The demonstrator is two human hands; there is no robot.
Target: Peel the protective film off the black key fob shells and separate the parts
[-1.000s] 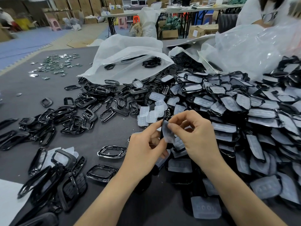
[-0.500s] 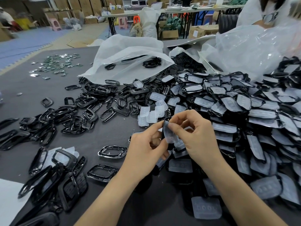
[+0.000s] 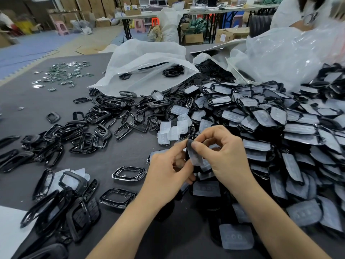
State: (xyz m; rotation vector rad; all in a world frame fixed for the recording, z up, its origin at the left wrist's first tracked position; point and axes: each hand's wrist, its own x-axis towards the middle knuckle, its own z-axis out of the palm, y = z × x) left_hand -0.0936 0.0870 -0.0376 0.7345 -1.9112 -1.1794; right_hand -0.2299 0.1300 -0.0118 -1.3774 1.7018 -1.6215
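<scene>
Over the middle of the dark table (image 3: 130, 157) my two hands meet on one key fob shell (image 3: 194, 156), a black part with a pale translucent film on its face. My left hand (image 3: 168, 171) grips the shell from the left, fingers curled behind it. My right hand (image 3: 224, 156) pinches the film's upper edge between thumb and forefinger. Most of the black shell is hidden behind the film and my fingers.
A big heap of film-covered shells (image 3: 280, 139) fills the right side. Bare black frames (image 3: 89, 128) lie scattered at left, with loose film pieces (image 3: 173, 128) in the middle. White plastic bags (image 3: 145, 66) stand behind. Another person (image 3: 298, 14) sits at the far right.
The film piece between my fingers has tilted slightly; both hands stay in nearly the same place.
</scene>
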